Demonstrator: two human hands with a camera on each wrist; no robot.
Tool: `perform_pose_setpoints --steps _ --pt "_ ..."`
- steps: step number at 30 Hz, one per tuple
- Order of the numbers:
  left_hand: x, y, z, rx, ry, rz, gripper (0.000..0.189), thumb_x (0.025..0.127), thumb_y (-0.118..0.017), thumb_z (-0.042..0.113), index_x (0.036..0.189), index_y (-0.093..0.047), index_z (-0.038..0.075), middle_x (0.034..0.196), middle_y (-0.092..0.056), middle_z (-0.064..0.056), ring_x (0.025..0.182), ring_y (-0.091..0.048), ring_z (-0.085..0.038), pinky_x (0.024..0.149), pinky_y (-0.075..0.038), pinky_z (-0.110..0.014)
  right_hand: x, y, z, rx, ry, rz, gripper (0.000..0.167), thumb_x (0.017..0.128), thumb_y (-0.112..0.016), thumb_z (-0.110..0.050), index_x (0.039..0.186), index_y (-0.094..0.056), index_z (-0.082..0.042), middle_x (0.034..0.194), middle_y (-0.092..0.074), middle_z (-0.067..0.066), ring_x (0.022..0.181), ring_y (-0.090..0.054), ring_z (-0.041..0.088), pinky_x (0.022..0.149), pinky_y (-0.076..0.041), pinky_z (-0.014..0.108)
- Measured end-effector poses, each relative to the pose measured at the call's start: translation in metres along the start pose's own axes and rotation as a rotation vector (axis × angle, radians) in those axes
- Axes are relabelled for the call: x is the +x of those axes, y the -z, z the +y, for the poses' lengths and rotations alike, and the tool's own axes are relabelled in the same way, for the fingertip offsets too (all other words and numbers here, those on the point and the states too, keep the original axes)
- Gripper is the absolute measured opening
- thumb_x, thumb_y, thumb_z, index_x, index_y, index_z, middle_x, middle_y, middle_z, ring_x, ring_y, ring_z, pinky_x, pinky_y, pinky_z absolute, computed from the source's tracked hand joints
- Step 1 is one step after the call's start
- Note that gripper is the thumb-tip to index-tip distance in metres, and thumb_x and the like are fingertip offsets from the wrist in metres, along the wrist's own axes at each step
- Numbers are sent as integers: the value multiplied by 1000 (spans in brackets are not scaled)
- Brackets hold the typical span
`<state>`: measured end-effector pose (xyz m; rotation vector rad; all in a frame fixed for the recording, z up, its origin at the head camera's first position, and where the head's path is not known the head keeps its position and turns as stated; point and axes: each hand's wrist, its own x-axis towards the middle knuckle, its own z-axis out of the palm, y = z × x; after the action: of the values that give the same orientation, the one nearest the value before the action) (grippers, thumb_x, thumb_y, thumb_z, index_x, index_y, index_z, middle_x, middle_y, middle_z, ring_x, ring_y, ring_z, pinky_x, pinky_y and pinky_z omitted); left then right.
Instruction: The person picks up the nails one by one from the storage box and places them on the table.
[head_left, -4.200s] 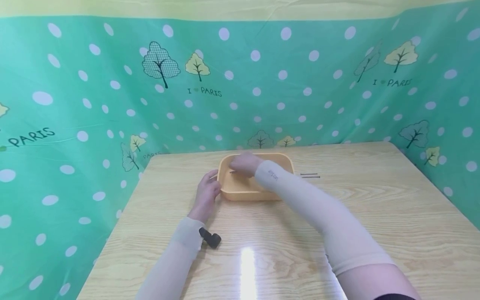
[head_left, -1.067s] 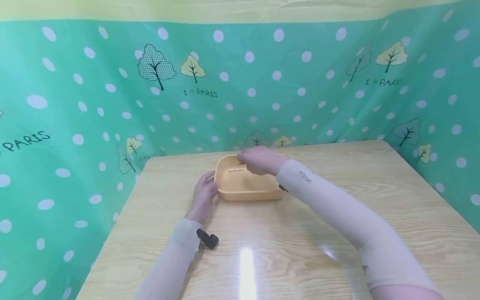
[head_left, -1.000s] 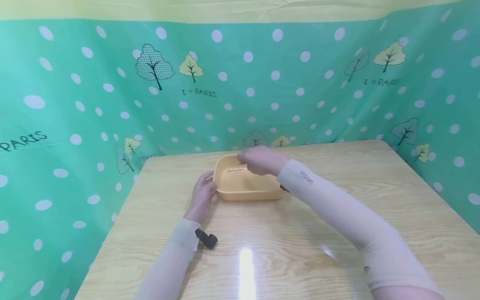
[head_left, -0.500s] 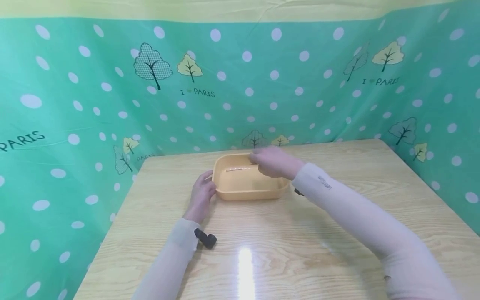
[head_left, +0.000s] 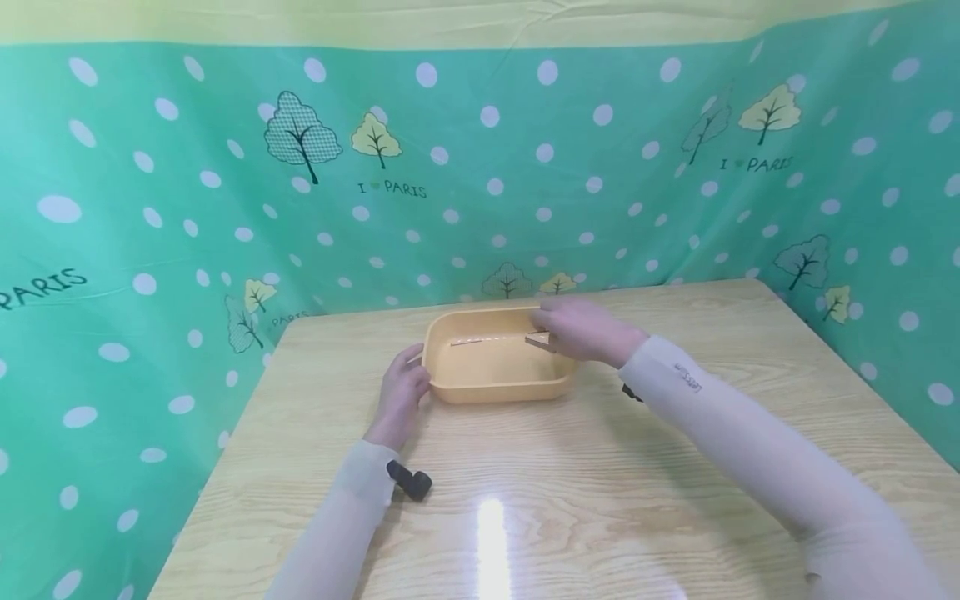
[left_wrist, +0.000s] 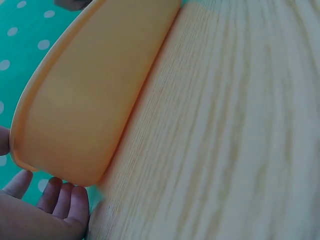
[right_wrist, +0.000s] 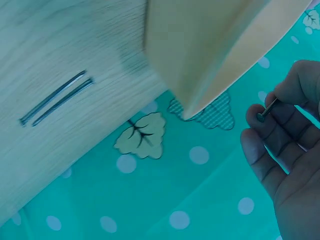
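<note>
My right hand (head_left: 581, 327) is over the right end of a yellow-orange tray (head_left: 498, 392). In the right wrist view its thumb and fingers pinch a thin nail (right_wrist: 269, 109), head showing. In the head view the thin dark end of the held nail (head_left: 538, 341) pokes out below the fingers. Another slim nail (head_left: 467, 342) lies inside the tray near the back left. Against the tray's left end rests my left hand (head_left: 401, 392). The left wrist view shows its loosely bent fingertips (left_wrist: 79, 200) by the outer wall.
Two long nails (right_wrist: 60, 97) lie side by side on the wood-grain table (head_left: 525, 467) beside the tray in the right wrist view. A green dotted cloth (head_left: 480, 167) hangs behind and at both sides of the table.
Over the last second my right hand shifts right across the tray, carrying the nail. The nail inside the tray stays put. My left hand keeps its place at the tray's left end.
</note>
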<state>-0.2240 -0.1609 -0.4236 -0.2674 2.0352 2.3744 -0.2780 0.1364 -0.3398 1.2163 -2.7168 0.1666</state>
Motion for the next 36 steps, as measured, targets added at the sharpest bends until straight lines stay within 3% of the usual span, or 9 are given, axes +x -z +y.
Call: perform_pose_setpoints --steps 4,12,22,29,36 --pt "-1 0 -1 -1 -1 -2 65 78 -50 -3 141 -42 11 141 -44 -18 126 -47 -30 106 -38 -39 -11 0 6 6 -46 -17 23 78 -58 6 86 -58 -15 82 -55 -2 68 -54 14 62 -49 28" --pt "-1 2 -1 11 2 -2 65 78 -50 -1 140 -42 12 140 -45 -15 124 -48 -28 106 -38 -39 -27 -2 15 -34 -88 -37 21 78 -62 3 86 -58 -17 79 -53 -3 65 -51 15 57 -45 29" --pt "-2 2 -2 -2 2 -14 64 78 -50 0 140 -42 12 139 -45 -14 123 -50 -28 105 -39 -37 -44 -8 30 -46 -127 -26 26 77 -62 4 96 -66 -13 83 -58 -2 71 -54 16 64 -49 31" --pt "-2 2 -1 -2 -1 -22 63 79 -50 0 140 -41 12 138 -45 -13 123 -49 -27 105 -39 -37 -57 -15 41 -72 -147 -30 21 78 -65 3 86 -58 -15 82 -59 -1 71 -56 18 63 -50 32" --pt "-1 2 -2 2 -1 -23 64 79 -50 0 141 -41 12 139 -45 -13 124 -49 -27 106 -39 -37 -66 -22 51 -91 -132 -26 20 78 -62 5 86 -57 -13 76 -53 -3 64 -51 14 58 -46 28"
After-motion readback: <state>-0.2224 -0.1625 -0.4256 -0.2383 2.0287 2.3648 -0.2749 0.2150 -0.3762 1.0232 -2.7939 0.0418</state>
